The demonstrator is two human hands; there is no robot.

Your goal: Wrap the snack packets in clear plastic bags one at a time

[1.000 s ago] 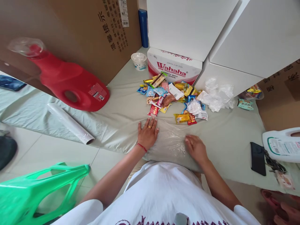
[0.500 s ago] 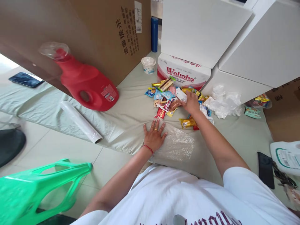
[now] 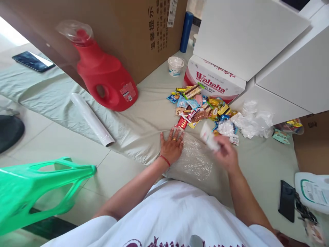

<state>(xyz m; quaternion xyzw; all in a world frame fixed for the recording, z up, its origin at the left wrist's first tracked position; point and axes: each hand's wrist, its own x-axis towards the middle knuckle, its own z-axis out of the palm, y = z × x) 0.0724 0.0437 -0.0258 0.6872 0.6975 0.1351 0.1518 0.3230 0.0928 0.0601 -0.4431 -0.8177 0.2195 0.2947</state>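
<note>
My left hand (image 3: 171, 146) lies flat with its fingers spread, at the left edge of a clear plastic bag (image 3: 197, 157) on the pale green cloth. Its fingertips come close to a red snack packet (image 3: 182, 122). My right hand (image 3: 226, 152) is closed on a small white packet (image 3: 209, 136), blurred by motion, held above the right side of the bag. Beyond both hands is a heap of wrapped snacks (image 3: 197, 106) in many colours. Crumpled clear plastic (image 3: 253, 120) sits to the heap's right.
Behind the snacks stands a Wahaha carton (image 3: 213, 80), with a paper cup (image 3: 175, 66) and a blue cylinder (image 3: 186, 32) nearby. At left are a red jug (image 3: 108, 79), a plastic roll (image 3: 92, 120) and a green stool (image 3: 46, 185). A black phone (image 3: 286, 200) lies at right.
My right hand has drawn the white packet out of the snack heap, back toward my body and over the plastic bag. My left hand stays flat. The view has shifted slightly.
</note>
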